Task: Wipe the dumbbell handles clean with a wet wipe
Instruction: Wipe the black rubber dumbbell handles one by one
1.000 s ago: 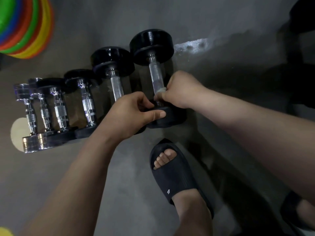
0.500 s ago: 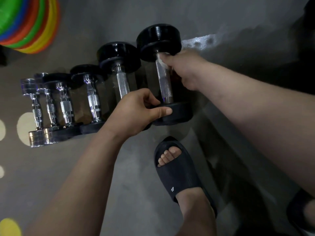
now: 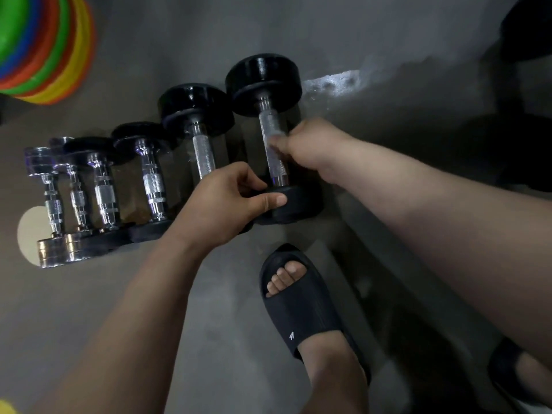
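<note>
Several dumbbells lie in a row on the grey floor, growing larger toward the right. The largest black dumbbell (image 3: pixel 264 82) is at the right end, its knurled steel handle (image 3: pixel 270 127) pointing toward me. My right hand (image 3: pixel 313 144) is curled around the middle of that handle with a whitish wet wipe (image 3: pixel 276 138) pinched against the metal; most of the wipe is hidden. My left hand (image 3: pixel 221 204) grips the near black head (image 3: pixel 294 204) of the same dumbbell, thumb on top.
The neighbouring black dumbbell (image 3: pixel 197 106) lies just left, then smaller chrome ones (image 3: pixel 101 189). Coloured discs (image 3: pixel 44 49) are stacked at top left. My foot in a black slide sandal (image 3: pixel 301 306) stands just below the dumbbell. Dark weights (image 3: pixel 525 150) sit at right.
My right hand ran the wipe from the near end up to the far end of the handle, then came back down to its middle. My left hand kept its hold.
</note>
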`<state>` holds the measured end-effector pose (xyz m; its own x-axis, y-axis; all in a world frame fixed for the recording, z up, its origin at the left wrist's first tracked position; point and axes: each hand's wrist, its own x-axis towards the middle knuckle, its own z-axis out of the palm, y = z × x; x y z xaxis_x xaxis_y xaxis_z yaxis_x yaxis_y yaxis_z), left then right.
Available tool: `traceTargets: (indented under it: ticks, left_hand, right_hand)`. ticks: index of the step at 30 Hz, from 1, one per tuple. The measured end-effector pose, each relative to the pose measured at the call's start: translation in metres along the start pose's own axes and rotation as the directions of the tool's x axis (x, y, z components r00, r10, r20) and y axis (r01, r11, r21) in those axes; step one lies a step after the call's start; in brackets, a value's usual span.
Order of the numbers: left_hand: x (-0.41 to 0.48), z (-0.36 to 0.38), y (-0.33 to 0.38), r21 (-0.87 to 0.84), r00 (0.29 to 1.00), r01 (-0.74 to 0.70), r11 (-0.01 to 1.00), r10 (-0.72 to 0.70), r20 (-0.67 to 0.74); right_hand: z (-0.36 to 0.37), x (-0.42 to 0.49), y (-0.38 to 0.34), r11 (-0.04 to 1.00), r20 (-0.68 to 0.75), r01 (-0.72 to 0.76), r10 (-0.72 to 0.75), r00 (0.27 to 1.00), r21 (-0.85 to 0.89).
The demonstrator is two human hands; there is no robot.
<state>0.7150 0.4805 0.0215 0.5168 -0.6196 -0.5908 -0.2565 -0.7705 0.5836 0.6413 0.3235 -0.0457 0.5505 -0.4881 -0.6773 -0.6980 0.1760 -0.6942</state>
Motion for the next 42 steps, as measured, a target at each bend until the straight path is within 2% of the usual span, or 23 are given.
traceTargets:
  ticks: [2,4,7,9,14,18,24,26,31,34,37,39,42]
  left_hand:
    - [0.0,0.0,-0.002,-0.003,1.0,0.002,1.0,-0.002,0.002]
    - [-0.001,0.001,-0.004,-0.006,1.0,0.001,1.0,-0.001,-0.007]
    - [-0.004,0.003,-0.008,0.056,0.996,-0.04,0.998,0.044,-0.077]
    - [-0.008,0.006,-0.011,0.109,0.986,-0.064,0.992,0.08,-0.145]
    - [-0.013,0.01,-0.01,0.146,0.974,-0.052,0.988,0.083,-0.213]
    - [-0.013,0.009,-0.003,0.207,0.973,-0.024,0.978,0.071,-0.221]
    - [-0.015,0.009,0.002,0.301,0.974,0.029,0.953,0.041,-0.223]
    - [-0.017,0.011,0.006,0.362,0.974,0.051,0.931,0.033,-0.222]
    - [-0.023,0.016,0.031,0.504,0.967,0.052,0.862,0.084,-0.242]
    - [-0.023,0.028,0.072,0.41,0.96,-0.066,0.91,0.17,-0.224]
    - [-0.017,0.04,0.117,0.234,0.971,-0.131,0.963,0.173,-0.167]
    - [-0.01,0.046,0.143,0.107,0.976,-0.148,0.983,0.163,-0.147]
    - [-0.007,0.055,0.176,-0.238,0.994,-0.108,0.965,0.101,-0.044]
  right_hand:
    - [0.001,0.011,-0.016,0.98,-0.048,-0.009,0.019,0.999,0.2]
    - [0.001,0.017,-0.026,0.965,-0.089,-0.009,0.034,0.995,0.261]
    - [0.008,0.015,-0.019,0.982,-0.121,0.037,-0.014,0.993,0.187]
    - [0.011,0.007,-0.008,0.992,-0.092,0.05,-0.039,0.995,0.113]
    - [0.008,-0.014,0.007,0.983,-0.015,-0.015,0.013,1.0,-0.181]
    - [0.003,-0.028,0.01,0.968,0.051,-0.05,0.064,0.997,-0.248]
    - [-0.01,-0.032,0.016,0.989,-0.03,-0.037,0.033,0.999,-0.142]
    - [-0.025,-0.038,0.021,0.996,-0.018,-0.022,0.02,1.0,-0.091]
    - [-0.068,-0.067,0.025,0.979,0.038,-0.042,0.035,0.999,0.199]
    - [-0.093,-0.086,0.02,0.954,0.119,-0.009,-0.028,0.993,0.299]
    - [-0.127,-0.106,0.009,0.906,0.134,0.032,-0.097,0.986,0.423]
    - [-0.152,-0.116,0.001,0.869,0.087,0.058,-0.115,0.99,0.492]
    - [-0.188,-0.126,-0.011,0.83,-0.039,0.123,-0.121,0.992,0.545]
